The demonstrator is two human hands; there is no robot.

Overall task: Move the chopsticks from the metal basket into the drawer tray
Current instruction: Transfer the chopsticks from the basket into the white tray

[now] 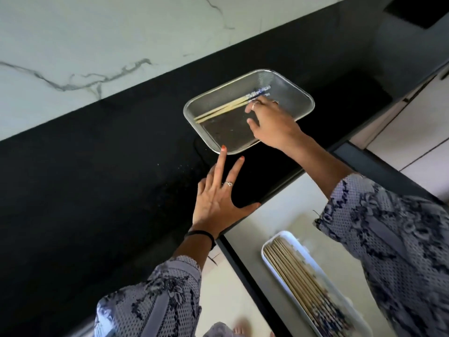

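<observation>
A metal mesh basket (286, 86) sits on the black countertop. Inside it lie two or three pale wooden chopsticks (222, 110) with blue patterned ends. My right hand (269, 120) reaches into the basket, its fingertips at the patterned ends of the chopsticks; whether the fingers close on them is hidden. My left hand (218, 193) rests flat on the counter with fingers spread, one fingertip touching the basket's near rim. A white drawer tray (269, 257) at the lower right holds several chopsticks (298, 276).
The black countertop (97, 178) runs diagonally, with a white marble wall (85, 45) behind it. An open drawer (286, 210) lies below the counter edge at the right. White cabinet fronts stand at the far right.
</observation>
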